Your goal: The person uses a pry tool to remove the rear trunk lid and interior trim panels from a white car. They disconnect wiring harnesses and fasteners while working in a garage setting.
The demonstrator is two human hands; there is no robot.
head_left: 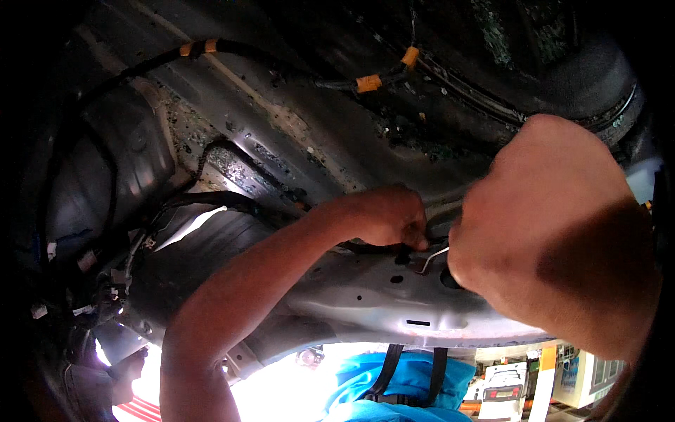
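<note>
My left hand (395, 216) reaches in from the lower left and is curled closed beside the grey metal sill (337, 292) of a stripped car body. Its fingertips are pressed together near a dark cable and a small black piece; what they pinch, if anything, is hidden. Close to the camera, my right hand (555, 211) is a closed fist around a thin bent metal rod (437, 257). The rod's short angled end sticks out toward the sill, just below and right of my left fingertips. Its grip end is hidden in the fist.
A black wiring harness (260, 56) with orange tape bands crosses the dirty floor panel (260, 119), which carries debris. More cables and connectors (112, 288) hang at the left. Blue cloth (351, 376) with black straps shows below the sill, with a white vehicle (503, 390) beyond.
</note>
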